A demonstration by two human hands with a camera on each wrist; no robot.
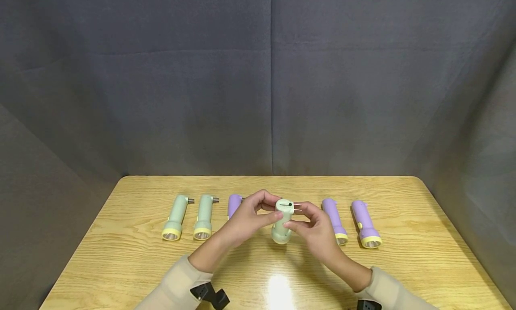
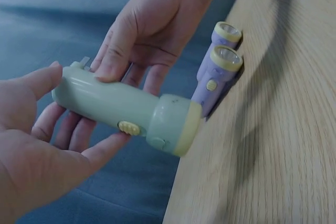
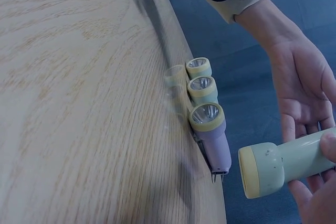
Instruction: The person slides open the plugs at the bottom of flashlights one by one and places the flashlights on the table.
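Both hands hold a pale green flashlight (image 1: 281, 231) with a yellow rim above the table. Its tail end, with two metal plug prongs (image 1: 297, 207) sticking out to the right, is tipped toward the head camera. My left hand (image 1: 250, 218) grips the body from the left, thumb near the tail. From the other side my right hand (image 1: 318, 231) pinches it, thumb on the body close to the prongs. A yellow switch (image 2: 129, 128) shows on the flashlight's side in the left wrist view, and its lens faces away there.
Left of the hands lie two green flashlights (image 1: 176, 218) and a purple flashlight (image 1: 234, 205), partly hidden behind the left hand. Two more purple flashlights (image 1: 366, 225) lie to the right. All rest on a wooden table (image 1: 423, 265) with a grey curtain (image 1: 270, 77) behind.
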